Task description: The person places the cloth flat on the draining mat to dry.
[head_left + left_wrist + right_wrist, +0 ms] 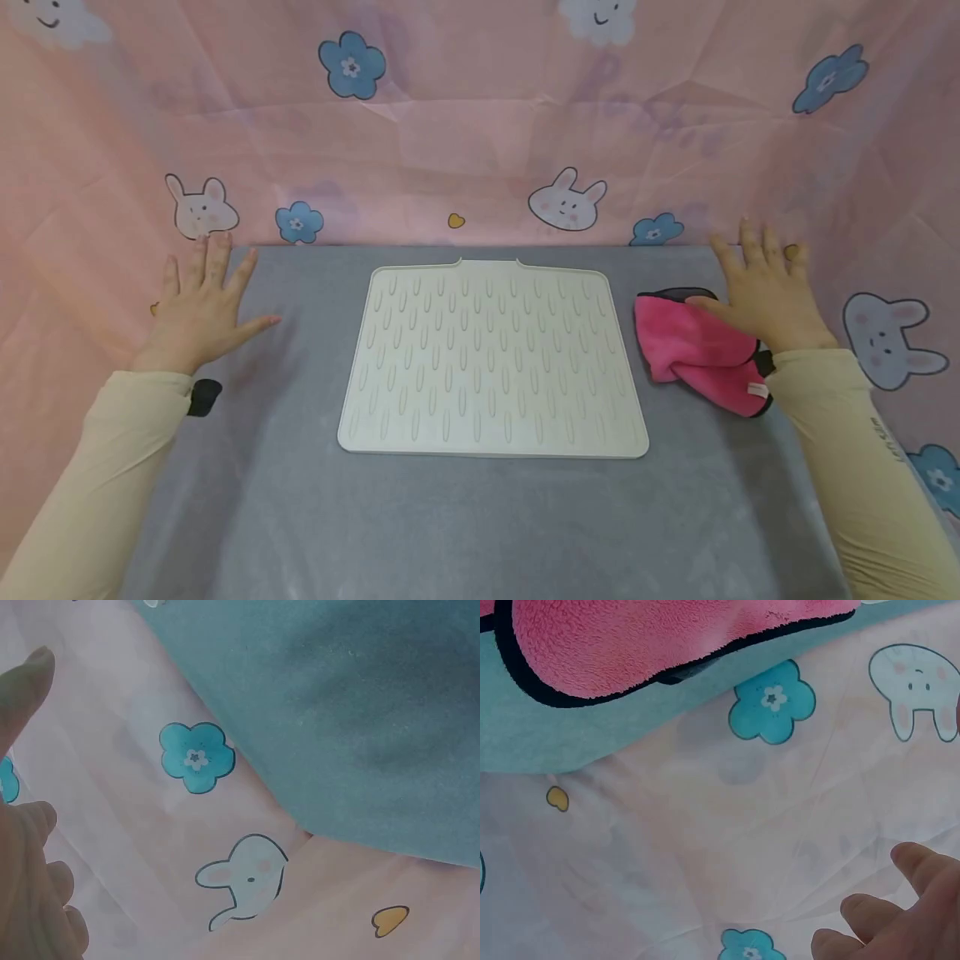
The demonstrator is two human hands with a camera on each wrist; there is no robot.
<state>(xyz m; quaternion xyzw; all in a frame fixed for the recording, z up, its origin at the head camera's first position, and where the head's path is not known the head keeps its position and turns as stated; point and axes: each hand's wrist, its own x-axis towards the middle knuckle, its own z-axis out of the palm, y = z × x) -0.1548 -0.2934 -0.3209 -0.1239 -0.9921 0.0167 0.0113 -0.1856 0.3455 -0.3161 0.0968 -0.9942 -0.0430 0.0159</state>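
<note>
Cloth, pink and black-edged, lies rumpled on the table to the right of the mat, beside the right hand. That hand's fingers are straight and spread, with nothing between them; its thumb overlaps the far right part of the cloth in the head view, though whether it touches cannot be told. In the right wrist view the visible fingers are well apart from the cloth. The left hand has its fingers straight and fanned too, thumb out toward the mat, and holds nothing; it is near the far left corner of the table, well apart from the mat. Both hands come out of cream sleeves, the right one with dark lettering, and a black piece shows at the inner side of the left wrist. A small white tag shows on the cloth's near right part. Between the hands the mat lies flat, off-white, with rows of narrow oval marks and a low tab at the middle of its far edge. Grey covering spans the table, and past its far edge and sides rises a pink backdrop printed with rabbits, blue flowers, clouds and small yellow hearts.
</note>
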